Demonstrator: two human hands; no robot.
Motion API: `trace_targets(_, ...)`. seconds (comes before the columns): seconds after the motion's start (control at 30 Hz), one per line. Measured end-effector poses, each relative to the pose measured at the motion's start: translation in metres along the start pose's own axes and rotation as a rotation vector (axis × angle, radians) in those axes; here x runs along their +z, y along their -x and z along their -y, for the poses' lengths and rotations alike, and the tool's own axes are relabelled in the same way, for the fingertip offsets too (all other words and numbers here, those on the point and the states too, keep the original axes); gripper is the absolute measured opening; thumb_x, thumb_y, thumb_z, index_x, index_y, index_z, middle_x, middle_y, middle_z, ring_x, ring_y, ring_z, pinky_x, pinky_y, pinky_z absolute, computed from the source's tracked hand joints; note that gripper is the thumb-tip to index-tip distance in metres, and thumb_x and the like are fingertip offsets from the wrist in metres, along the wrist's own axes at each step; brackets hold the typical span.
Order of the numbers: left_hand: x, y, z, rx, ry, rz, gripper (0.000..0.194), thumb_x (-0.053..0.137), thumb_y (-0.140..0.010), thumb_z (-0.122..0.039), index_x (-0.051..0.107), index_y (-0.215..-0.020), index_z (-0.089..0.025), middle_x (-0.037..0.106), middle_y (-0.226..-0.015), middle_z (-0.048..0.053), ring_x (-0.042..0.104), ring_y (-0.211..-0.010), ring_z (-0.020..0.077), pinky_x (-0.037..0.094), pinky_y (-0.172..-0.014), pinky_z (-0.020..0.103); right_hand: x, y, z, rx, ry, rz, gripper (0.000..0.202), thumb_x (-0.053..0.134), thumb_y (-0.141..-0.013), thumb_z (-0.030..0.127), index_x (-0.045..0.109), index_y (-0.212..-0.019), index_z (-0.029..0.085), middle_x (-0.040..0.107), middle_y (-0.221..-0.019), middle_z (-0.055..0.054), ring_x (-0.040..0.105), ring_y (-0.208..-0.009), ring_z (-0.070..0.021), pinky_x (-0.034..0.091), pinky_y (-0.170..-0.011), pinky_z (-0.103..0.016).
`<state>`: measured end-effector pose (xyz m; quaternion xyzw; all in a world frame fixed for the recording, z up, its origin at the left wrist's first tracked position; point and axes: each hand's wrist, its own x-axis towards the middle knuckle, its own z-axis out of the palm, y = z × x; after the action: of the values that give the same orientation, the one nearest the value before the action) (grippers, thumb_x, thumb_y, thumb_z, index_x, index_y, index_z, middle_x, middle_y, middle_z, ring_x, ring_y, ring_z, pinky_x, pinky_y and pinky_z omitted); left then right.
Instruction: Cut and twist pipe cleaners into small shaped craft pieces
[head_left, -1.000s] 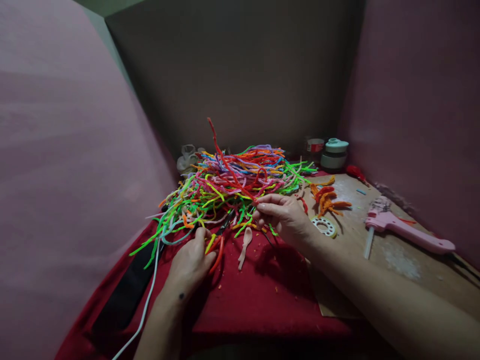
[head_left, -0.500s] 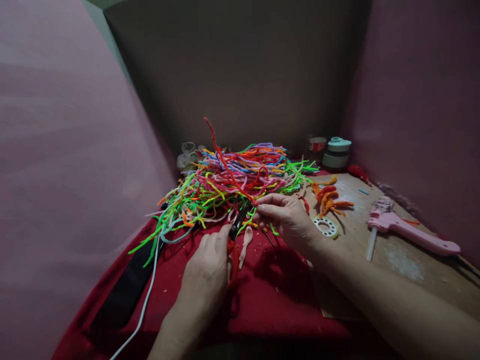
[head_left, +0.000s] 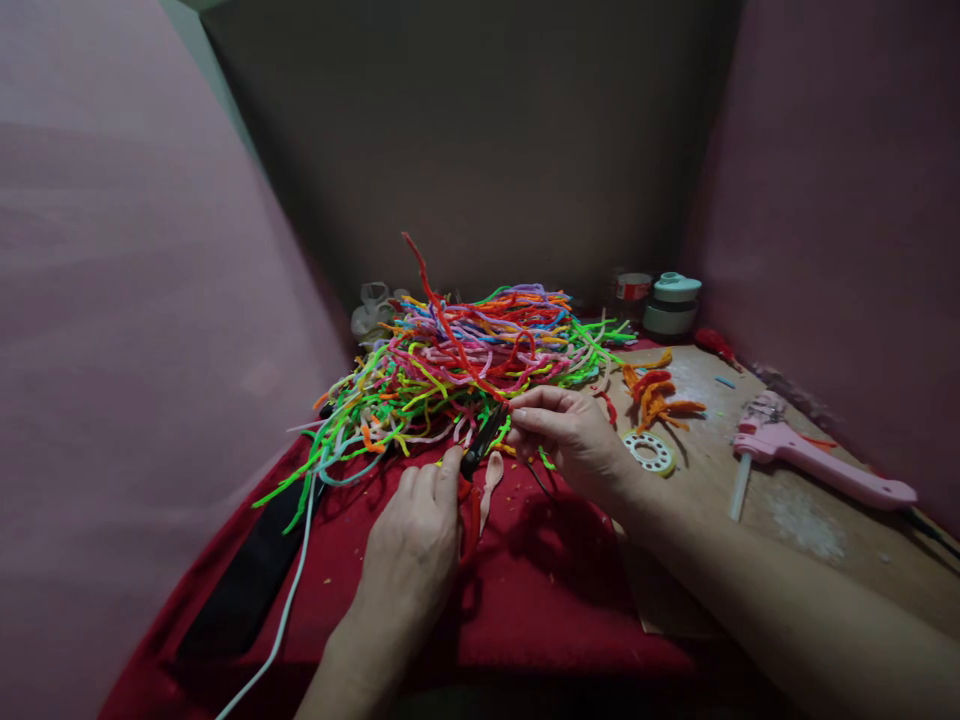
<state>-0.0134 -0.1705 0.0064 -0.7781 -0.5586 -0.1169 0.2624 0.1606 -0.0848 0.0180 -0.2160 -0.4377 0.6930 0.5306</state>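
Note:
My left hand [head_left: 416, 530] is closed on red-handled pliers or scissors [head_left: 471, 505], whose dark jaws point up and right. The jaws reach the lower end of a red fuzzy stem [head_left: 450, 330] beside my right fingertips. My right hand [head_left: 566, 435] pinches that end between thumb and finger, while the stem's long part rises up and left. Behind both hands lies a heap of many-coloured fuzzy stems [head_left: 420, 390]. Below the jaws, a pale spoon-shaped piece [head_left: 492, 480] rests on the red cloth [head_left: 555, 610].
On the brown board [head_left: 697, 520] at the right are a pink glue gun [head_left: 817, 465], a tape roll [head_left: 649, 453] and orange stem pieces [head_left: 660, 400]. A teal-lidded container [head_left: 673, 305] stands behind. A black slab [head_left: 240, 590] and white cable [head_left: 289, 600] lie left.
The tool's jaws have shifted slightly up and right, nearer my right fingertips. The view has moved a little; both hands keep their grips.

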Motion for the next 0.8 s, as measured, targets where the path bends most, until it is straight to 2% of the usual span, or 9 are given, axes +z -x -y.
trace_targets(0.17,-0.0005,-0.0003,-0.0008,-0.006,-0.023,0.009,0.044,0.038,-0.081,-0.009,0.036,-0.125,-0.008,0.057,-0.086,0.011,0.053,-0.08,0.0217,0.048,-0.068,0.033,-0.0004,-0.0002,-0.0009,-0.004,0.001,0.031,0.01,0.067,-0.065,0.019,0.065,-0.073,0.013,0.064,-0.054,-0.001,0.055,-0.043,-0.0087,0.044,-0.043,-0.019)
trace_targets(0.8,-0.008,-0.0037,-0.0019,0.007,-0.148,-0.003,0.041,0.037,-0.081,-0.006,0.042,-0.121,-0.005,0.056,-0.081,0.009,0.053,-0.073,0.0196,0.048,-0.062,0.029,0.0033,0.0017,0.0023,0.03,0.041,0.014,0.011,0.068,-0.061,0.019,0.062,-0.067,0.013,0.062,-0.05,0.0,0.054,-0.039,-0.009,0.042,-0.041,-0.019)
